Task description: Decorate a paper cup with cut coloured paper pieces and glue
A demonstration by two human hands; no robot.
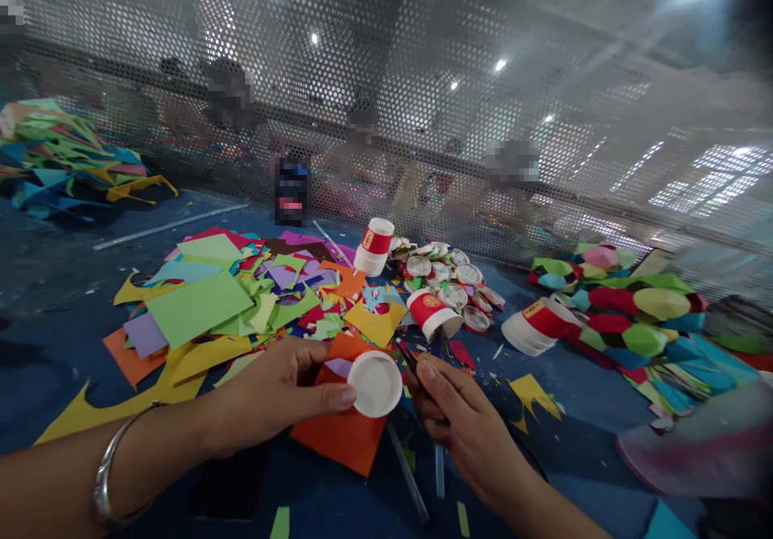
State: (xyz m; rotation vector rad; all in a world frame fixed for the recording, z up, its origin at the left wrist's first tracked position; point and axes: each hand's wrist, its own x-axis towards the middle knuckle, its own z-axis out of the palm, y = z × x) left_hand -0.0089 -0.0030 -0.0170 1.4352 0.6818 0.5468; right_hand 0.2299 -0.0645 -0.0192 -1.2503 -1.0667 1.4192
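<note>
My left hand (287, 398) is closed, thumb and fingers pinching a white round cup base (375, 384) and an orange paper sheet (338, 434) beneath it. The round faces up and shows a raised rim. To its right, my right hand (450, 418) grips a slim dark tool (408, 355), its tip pointing up and left; the fingers cover most of it, so its kind is unclear. Just beyond the hands lies a tipped red and white paper cup (433, 313). A yellow cut-out sheet (378, 320) lies behind the orange one.
Coloured paper scraps (199, 301) spread across the blue table (580, 442). Stacked paper cups (374, 247) stand near a heap of round pieces (452, 277). More cups (537, 325) lie right, beside coloured paper shapes (634, 305). Clear sticks (407, 474) lie below. Perforated metal (423, 64) rises behind.
</note>
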